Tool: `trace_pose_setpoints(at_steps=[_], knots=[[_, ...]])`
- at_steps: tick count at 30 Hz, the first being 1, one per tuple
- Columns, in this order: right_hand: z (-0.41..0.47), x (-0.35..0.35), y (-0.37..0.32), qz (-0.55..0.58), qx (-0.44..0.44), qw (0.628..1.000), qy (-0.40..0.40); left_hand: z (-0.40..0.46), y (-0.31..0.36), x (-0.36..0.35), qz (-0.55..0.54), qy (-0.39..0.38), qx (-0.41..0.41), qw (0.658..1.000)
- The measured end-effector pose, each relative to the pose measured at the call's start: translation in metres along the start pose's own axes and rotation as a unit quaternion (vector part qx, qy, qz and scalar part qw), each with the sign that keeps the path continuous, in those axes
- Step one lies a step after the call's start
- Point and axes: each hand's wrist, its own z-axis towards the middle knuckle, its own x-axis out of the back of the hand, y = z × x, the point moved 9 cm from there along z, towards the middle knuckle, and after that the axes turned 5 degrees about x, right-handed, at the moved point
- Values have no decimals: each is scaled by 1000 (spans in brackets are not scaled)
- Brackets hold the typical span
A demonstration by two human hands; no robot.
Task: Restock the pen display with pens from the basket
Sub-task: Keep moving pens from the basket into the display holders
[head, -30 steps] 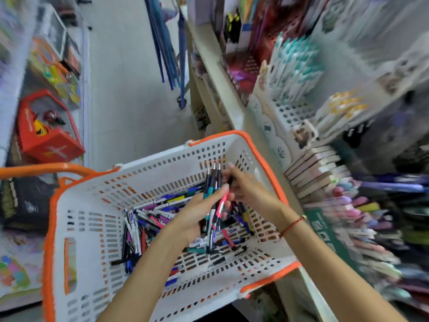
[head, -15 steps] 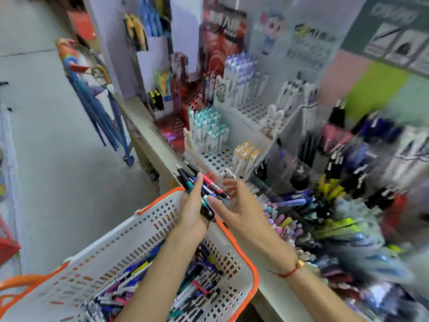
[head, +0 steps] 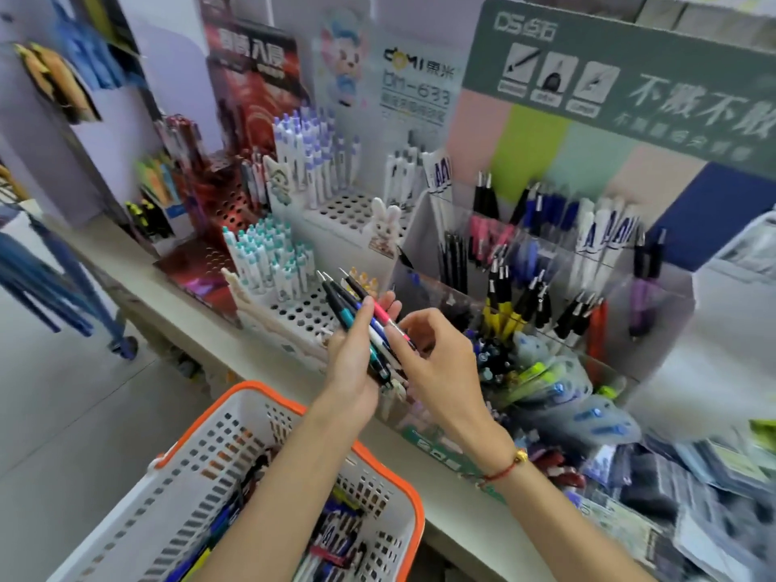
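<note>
Pens in hand, above the shelf edge.
Nearest you, the white basket (head: pixel 176 493) with loose pens; your left hand (head: pixel 350 367) grips a fanned bundle of pens (head: pixel 361 317) — your right hand (head: pixel 436 359) pinches a pink one in that bundle. Just beyond — the pen display (head: pixel 541 266), its compartments part-filled.

Upright pens (head: pixel 499 287) are crowding the clear display (head: pixel 655 287) at two o'clock; holed white trays (head: pixel 302 315) at eleven are offering open slots.
</note>
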Motion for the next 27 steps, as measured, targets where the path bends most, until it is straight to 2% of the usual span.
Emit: trace_pose_setpoints(at_steps=[5,10,13,16,21,24,27], knots=[[6,14,13,6,-53,998,-40,6,-13,-12,26,-20,9,999],[21,46,12,-124,-21,988,-85,18,-18,-30,39,-38,29,998],[35,78,18,-120,-24,992,-35,23,-16,-41,15,-36,44,998],[52,109,21,-29,-42,998,25,27,-14,-49,9,-27,60,998],[92,148,-12,-8,36,989,140,31,-17,-70,28,-49,73,996],[112,154,-25,-65,83,977,184,30,-16,-80,58,-68,59,994],[122,148,-38,-246,127,940,202,27,-15,-87,75,-69,52,993]])
